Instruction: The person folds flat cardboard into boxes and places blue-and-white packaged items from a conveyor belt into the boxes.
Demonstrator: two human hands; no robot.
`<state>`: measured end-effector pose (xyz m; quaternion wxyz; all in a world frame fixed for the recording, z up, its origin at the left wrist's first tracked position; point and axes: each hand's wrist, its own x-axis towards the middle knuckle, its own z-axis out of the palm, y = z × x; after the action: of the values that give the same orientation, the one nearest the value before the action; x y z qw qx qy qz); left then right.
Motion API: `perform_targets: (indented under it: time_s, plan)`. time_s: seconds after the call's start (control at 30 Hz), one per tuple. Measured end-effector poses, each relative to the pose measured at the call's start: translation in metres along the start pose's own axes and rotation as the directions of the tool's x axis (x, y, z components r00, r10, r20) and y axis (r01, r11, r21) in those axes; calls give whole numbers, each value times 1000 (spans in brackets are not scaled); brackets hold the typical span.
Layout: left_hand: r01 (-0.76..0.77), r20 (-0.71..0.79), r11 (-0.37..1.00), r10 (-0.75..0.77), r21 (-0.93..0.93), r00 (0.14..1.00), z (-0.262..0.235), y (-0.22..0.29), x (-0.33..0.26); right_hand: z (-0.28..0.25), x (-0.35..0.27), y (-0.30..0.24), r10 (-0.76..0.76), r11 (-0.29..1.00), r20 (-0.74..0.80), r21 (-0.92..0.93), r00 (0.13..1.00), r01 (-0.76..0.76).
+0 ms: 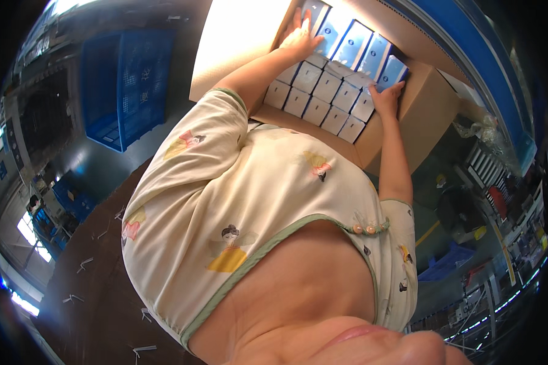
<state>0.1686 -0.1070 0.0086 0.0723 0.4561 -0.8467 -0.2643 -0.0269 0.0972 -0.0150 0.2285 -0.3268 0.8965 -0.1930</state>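
A row of small blue-and-white boxes (353,44) lies at the far side of an open cardboard carton (429,100), blue faces showing. My left hand (302,35) presses the left end of this row, fingers stretched along it and thumb over the near edge. At the right end, my right hand (388,97) bears on the last box, thumb on its near side and fingers around the outside. The row sits between both hands. Nearer to me, white box ends (327,88) stand packed in rows inside the carton. The carton's bottom is hidden.
A carton flap (228,42) stands out on the left under bright light. Farther left is a blue plastic crate (128,91). A blue-edged metal frame (499,67) runs along the right, with clear plastic wrap (486,131) beside it. White scraps (73,298) lie on the brown surface.
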Motion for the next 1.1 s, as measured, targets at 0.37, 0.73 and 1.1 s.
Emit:
perform_targets:
  time_s: [0.37,0.73,1.1]
  plan:
    - [-161,297,913,46,376,954,-11,33,25,-42,44,-85,-172,774,428,-498,888,390]
    - [-149,390,988,122,40,913,33,1,125,-16,102,-83,-315,925,181,-163,932,344]
    - [-320,536,902,123,291,835,11,16,12,15,22,-36,-209,908,290,-297,934,296]
